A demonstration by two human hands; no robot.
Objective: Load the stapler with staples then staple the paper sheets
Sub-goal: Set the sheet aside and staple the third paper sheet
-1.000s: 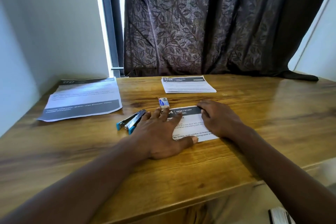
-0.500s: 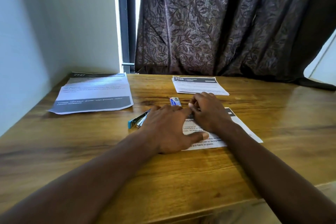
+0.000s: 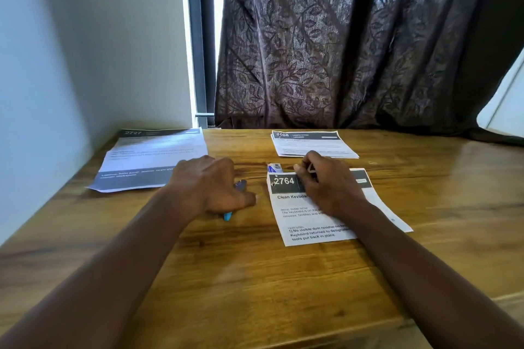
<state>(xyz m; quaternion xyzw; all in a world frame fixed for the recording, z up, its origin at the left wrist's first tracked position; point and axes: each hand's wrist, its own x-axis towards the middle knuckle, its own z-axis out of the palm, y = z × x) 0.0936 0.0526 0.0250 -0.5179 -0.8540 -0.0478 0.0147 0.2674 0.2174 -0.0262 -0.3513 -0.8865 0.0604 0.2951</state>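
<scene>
Room: pale wall [image 3: 85,37] and leaf-patterned curtain [image 3: 340,37] behind a wooden tabletop [image 3: 255,278].
Left hand [image 3: 211,184]: a second ago it lay flat on the paper's edge. Now it sits over the stapler [image 3: 227,216], fingers bent down round it, thumb stretched toward the sheets.
Stapler: under that palm, with only blue tips peeking out near the wrist and by the fingers.
Right hand [image 3: 326,184]: palm on the paper sheets [image 3: 312,229], fingers curled at their far edge with a white sliver between them, apparently pinching paper.
Paper sheets: under the right hand, now fanned, a second sheet showing right of the wrist.
Staple box [image 3: 274,168]: between the hands, just beside the right thumb, untouched.
Other papers: large sheet [image 3: 153,159] beyond the left hand; far stack [image 3: 312,144] beyond the right fingers.
Meaning: arranging the paper seems finished, and taking up the stapler for loading looks like the step beginning.
</scene>
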